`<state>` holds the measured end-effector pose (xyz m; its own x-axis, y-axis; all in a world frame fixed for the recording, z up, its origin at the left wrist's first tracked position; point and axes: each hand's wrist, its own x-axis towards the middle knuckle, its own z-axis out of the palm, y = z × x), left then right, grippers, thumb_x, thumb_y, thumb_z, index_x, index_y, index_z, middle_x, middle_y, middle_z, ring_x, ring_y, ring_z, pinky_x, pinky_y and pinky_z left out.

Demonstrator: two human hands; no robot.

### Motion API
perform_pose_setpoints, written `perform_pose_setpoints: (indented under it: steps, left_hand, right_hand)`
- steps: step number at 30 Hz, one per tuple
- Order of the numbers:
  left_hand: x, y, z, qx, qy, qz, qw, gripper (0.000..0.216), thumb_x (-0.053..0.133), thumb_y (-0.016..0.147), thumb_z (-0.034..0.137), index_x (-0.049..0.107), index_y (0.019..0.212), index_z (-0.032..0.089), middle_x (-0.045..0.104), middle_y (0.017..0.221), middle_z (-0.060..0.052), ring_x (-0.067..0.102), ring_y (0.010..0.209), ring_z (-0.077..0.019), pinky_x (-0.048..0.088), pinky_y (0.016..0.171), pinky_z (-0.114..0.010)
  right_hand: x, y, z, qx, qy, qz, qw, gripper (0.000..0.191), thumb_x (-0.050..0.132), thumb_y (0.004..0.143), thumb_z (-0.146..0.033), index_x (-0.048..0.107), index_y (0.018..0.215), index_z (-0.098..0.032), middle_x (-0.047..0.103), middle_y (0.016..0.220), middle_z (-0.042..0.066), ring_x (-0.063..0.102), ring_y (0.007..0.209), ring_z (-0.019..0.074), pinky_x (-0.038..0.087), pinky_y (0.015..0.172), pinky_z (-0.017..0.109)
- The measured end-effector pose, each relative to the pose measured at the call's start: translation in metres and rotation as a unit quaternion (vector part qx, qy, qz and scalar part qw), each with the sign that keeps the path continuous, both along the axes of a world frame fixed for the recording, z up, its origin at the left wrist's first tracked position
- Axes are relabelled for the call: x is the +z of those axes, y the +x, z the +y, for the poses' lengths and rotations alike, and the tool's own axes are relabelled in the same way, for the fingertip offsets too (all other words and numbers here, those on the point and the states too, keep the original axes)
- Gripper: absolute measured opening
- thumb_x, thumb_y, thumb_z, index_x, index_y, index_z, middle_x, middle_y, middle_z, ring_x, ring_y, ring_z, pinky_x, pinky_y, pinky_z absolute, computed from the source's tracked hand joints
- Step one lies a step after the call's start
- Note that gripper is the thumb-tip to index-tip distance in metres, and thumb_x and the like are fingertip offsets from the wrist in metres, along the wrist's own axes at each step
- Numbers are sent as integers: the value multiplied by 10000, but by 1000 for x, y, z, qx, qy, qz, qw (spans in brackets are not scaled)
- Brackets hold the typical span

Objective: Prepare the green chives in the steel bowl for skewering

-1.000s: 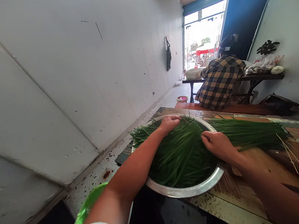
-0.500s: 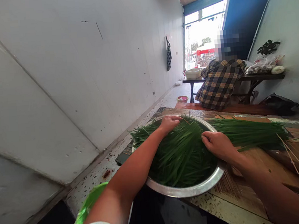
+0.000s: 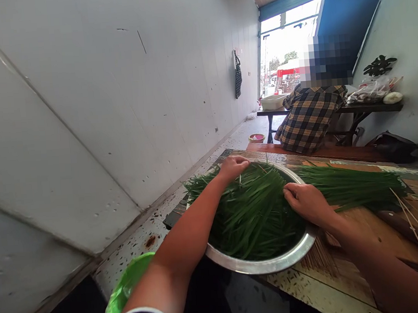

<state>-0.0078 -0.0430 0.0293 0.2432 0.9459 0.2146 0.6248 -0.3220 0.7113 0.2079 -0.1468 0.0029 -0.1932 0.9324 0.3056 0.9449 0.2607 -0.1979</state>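
A wide metal bowl (image 3: 264,267) full of long green garlic chives (image 3: 250,216) stands before me on the table. Over its far rim is my left hand (image 3: 233,168), thumb and fingers pinched together. What sits in that pinch is too small to make out. My right hand (image 3: 304,201) is closed at the bowl's right side, gripping the edge of a flat fan of chives that spreads toward the near left. Its fingertips are partly hidden. Between the hands, a thin light stick pokes out among the leaves.
Right of the bowl lie more chives (image 3: 359,183), a wooden board (image 3: 367,231), a dark knife handle (image 3: 410,230) and loose thin skewers (image 3: 320,258). A green-lined bin (image 3: 127,288) stands at lower left. A person in a plaid shirt (image 3: 309,117) sits ahead at another table.
My left hand has lifted slightly up and back from the chives at the far rim. My right hand keeps its grip in nearly the same place. The view has shifted a little.
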Motion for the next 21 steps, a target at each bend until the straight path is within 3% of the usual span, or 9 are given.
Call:
perform_pose_setpoints:
  steps: [4,9,16,21]
  left_hand:
    - [-14,4,9,5,-23,97,995,333,619,684,438,730,839,164,683,770,-38,583,716,-147,446,683,-253]
    - [-17,17,4,62,-17,222,973,239,644,666,394,723,817,226,693,879,-33,598,853,-205,425,841,-364]
    - [-13,28,-6,47,51,300,952,225,518,759,297,716,829,215,689,905,-63,582,941,-246,390,887,-432]
    - [-9,30,-10,35,54,305,950,208,554,762,329,707,828,204,687,922,-65,578,953,-249,366,913,-448]
  right_hand:
    - [1,-1,-1,-5,-5,0,1000,313,361,852,-297,642,756,-197,689,715,47,598,655,163,287,584,267]
    - [3,-2,-2,-4,-12,4,1000,312,361,851,-296,648,781,-195,694,740,49,600,670,166,295,586,262]
    - [4,-3,-3,-2,3,-6,1000,321,355,849,-297,639,738,-197,686,705,48,585,634,156,283,575,261]
    - [5,-4,-3,-5,-3,-13,1000,319,353,847,-292,625,715,-194,681,696,50,576,629,155,270,570,266]
